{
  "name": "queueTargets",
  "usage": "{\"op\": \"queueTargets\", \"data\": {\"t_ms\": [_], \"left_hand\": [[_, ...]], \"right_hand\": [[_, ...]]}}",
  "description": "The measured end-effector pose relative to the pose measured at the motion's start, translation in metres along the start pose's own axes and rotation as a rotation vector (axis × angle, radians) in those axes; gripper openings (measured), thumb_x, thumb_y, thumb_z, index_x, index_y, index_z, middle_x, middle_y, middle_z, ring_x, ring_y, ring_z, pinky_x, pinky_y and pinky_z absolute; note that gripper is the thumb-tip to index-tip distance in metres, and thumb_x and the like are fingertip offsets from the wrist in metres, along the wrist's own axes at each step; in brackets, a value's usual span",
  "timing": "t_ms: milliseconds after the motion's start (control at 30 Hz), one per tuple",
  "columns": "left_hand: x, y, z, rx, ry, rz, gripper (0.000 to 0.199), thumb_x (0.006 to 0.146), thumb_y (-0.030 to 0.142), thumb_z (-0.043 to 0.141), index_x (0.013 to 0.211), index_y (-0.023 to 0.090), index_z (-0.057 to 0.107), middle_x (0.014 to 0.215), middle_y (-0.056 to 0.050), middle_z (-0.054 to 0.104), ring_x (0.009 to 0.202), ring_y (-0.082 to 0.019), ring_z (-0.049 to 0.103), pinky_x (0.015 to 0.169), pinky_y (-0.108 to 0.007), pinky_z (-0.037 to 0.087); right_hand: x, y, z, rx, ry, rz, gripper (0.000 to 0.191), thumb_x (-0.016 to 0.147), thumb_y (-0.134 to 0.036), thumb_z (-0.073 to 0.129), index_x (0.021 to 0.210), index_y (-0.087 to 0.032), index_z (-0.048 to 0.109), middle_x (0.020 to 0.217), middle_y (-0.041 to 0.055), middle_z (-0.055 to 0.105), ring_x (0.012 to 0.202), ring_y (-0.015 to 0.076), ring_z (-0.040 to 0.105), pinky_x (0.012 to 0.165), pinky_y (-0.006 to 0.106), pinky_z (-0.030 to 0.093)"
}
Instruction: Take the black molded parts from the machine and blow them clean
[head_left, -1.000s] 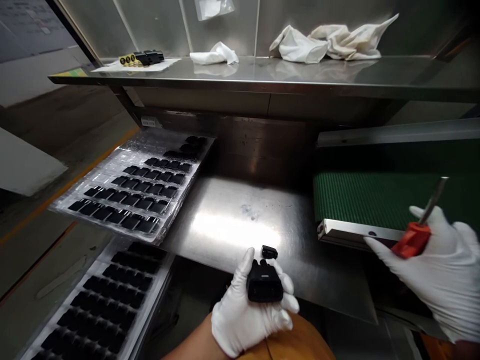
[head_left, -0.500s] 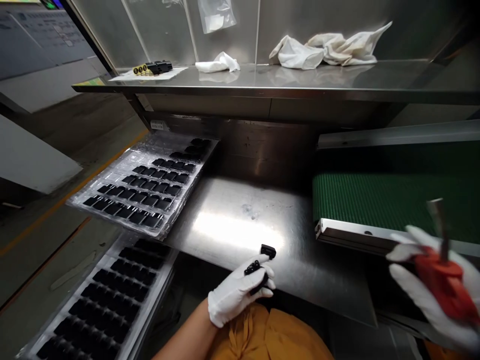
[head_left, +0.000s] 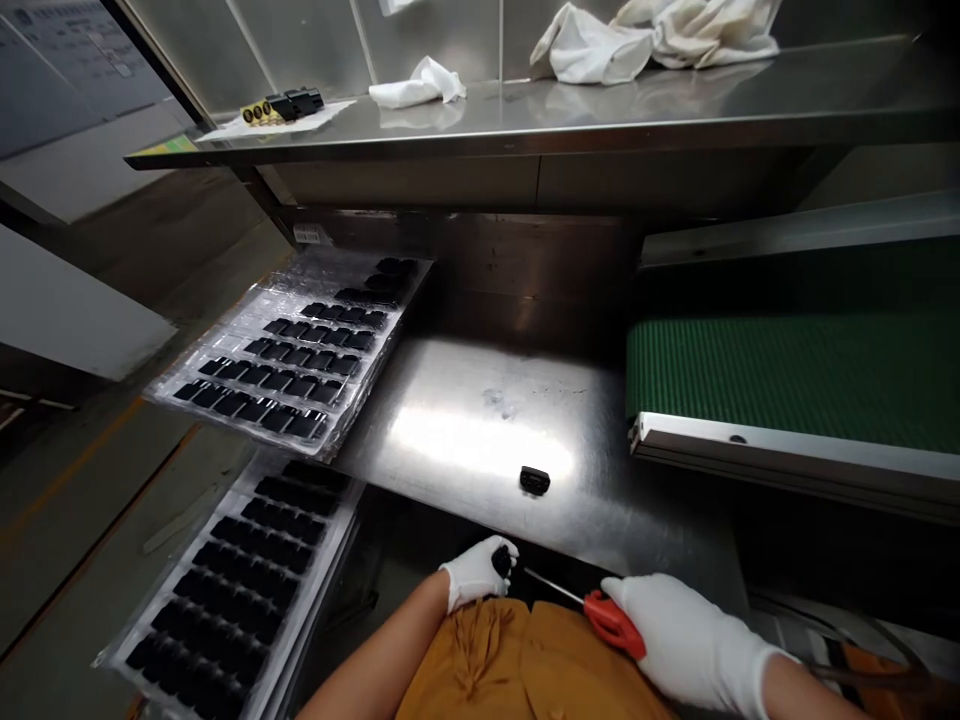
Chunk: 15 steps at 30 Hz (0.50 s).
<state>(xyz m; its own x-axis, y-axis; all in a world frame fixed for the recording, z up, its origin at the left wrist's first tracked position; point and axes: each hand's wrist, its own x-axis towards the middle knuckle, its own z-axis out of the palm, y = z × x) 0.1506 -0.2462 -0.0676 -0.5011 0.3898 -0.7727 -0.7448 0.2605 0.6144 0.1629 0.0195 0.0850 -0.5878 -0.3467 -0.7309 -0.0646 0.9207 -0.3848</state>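
Low over my lap, my gloved left hand point(head_left: 476, 576) is closed around a small black plastic part point(head_left: 501, 561), most of which the fingers cover. My gloved right hand point(head_left: 675, 625) grips a red-handled tool point(head_left: 613, 624) with a narrow metal shaft. The shaft points left, its tip close to the part in my left hand; whether they touch I cannot tell. Beyond both hands, a second black plastic part point(head_left: 535, 480) lies by itself on the steel table point(head_left: 465, 400).
At left, a clear plastic tray point(head_left: 247, 300) carries rows of black parts, with a lower stacked tray point(head_left: 225, 600) beneath. A green conveyor belt point(head_left: 787, 380) stands at right. White cloths point(head_left: 592, 45) and a black-and-yellow connector piece point(head_left: 281, 105) lie on the steel shelf point(head_left: 487, 140).
My right hand has swung in from the far right with the red-handled tool, its shaft now pointing left. My left hand has drawn back toward my lap, away from the part on the table.
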Motion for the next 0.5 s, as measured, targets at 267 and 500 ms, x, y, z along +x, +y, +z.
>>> {"op": "queueTargets", "data": {"t_ms": [267,500], "left_hand": [[0.036,-0.024,0.008,-0.03,-0.008,-0.087,0.045,0.042,-0.002,0.066,0.081,0.018,0.056,0.066,0.006,0.056,0.062,-0.011,0.051,0.06,-0.026,0.039],[0.054,-0.026,0.012,-0.013,-0.003,-0.139,0.03,0.04,-0.004,0.065,0.056,0.017,0.049,0.05,0.005,0.049,0.052,-0.011,0.046,0.051,-0.023,0.032]], "right_hand": [[0.019,0.007,0.019,-0.083,-0.018,0.038,0.022,0.076,-0.038,0.056,0.084,-0.02,0.064,0.087,0.0148,0.074,0.08,0.0363,0.07,0.062,0.038,0.041],[0.021,0.016,0.026,-0.13,-0.067,0.071,0.02,0.073,-0.03,0.058,0.086,-0.019,0.066,0.089,0.0151,0.073,0.082,0.0363,0.07,0.062,0.038,0.042]]}}
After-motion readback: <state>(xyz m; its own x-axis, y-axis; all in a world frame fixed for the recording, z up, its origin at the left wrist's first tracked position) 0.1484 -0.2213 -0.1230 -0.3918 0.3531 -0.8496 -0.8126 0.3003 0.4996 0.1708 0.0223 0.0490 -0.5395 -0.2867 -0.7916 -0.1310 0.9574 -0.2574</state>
